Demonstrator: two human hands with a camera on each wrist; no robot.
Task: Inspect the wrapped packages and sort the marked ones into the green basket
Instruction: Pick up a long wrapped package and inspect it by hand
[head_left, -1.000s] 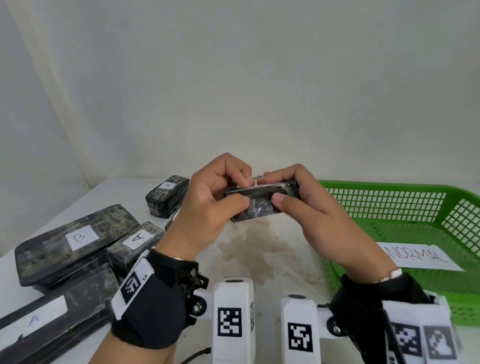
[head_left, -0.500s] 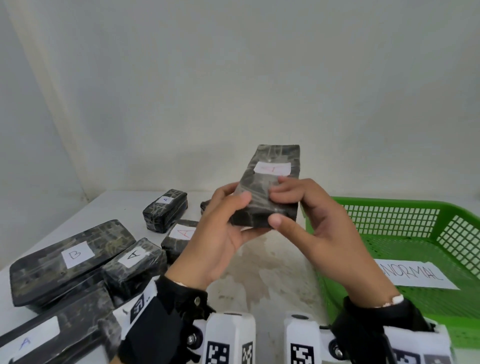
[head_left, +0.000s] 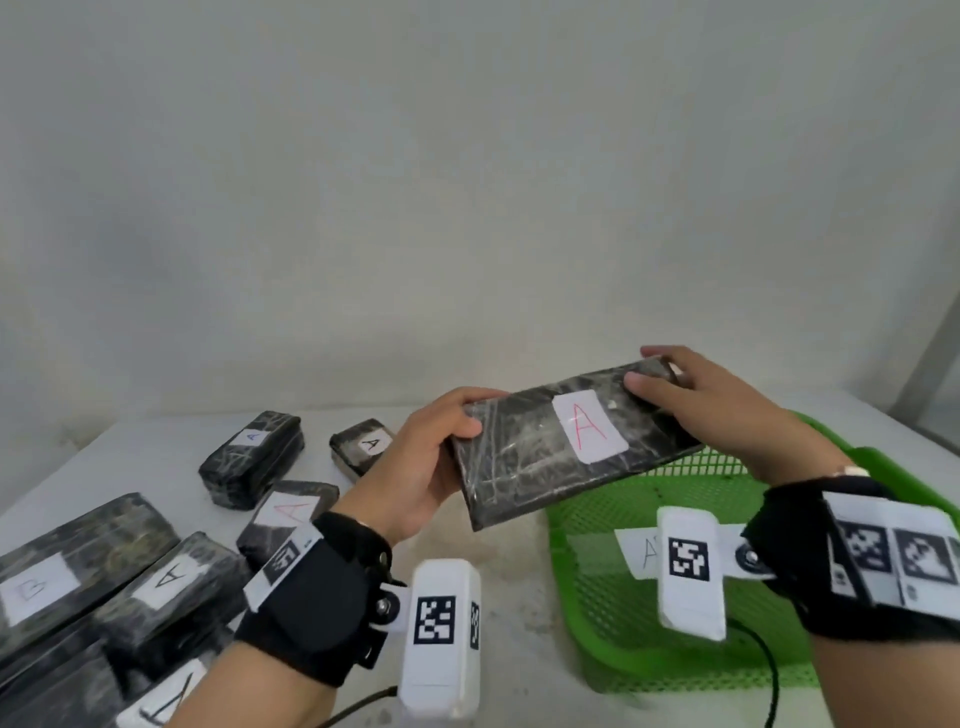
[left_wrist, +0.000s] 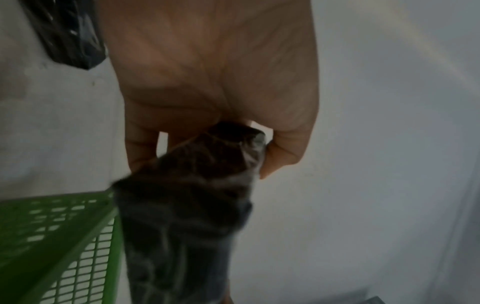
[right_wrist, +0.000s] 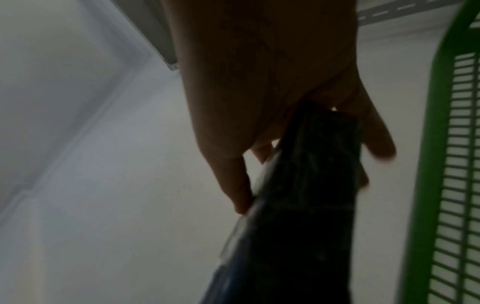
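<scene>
I hold a long black wrapped package (head_left: 524, 457) level in the air, its white label with a red A (head_left: 589, 434) facing up. My left hand (head_left: 441, 441) grips its left end, thumb on top. My right hand (head_left: 675, 384) grips its right end, over the green basket (head_left: 587, 597). In the left wrist view the fingers (left_wrist: 278, 156) curl round the package end (left_wrist: 207, 164). The right wrist view shows fingers (right_wrist: 233, 181) on either side of the dark package (right_wrist: 311, 185), with the basket wall (right_wrist: 428, 185) at the right.
Several other wrapped packages lie on the white table at the left: one labelled B (head_left: 62, 566), others labelled A (head_left: 249, 452), (head_left: 363, 447), (head_left: 283, 514), (head_left: 171, 582). A paper sheet (head_left: 639, 551) lies on the basket floor. A wall stands behind the table.
The package has gone from upright in front of me to lying level with the label up, moved right over the basket's near corner. My hands have slid apart to its two ends.
</scene>
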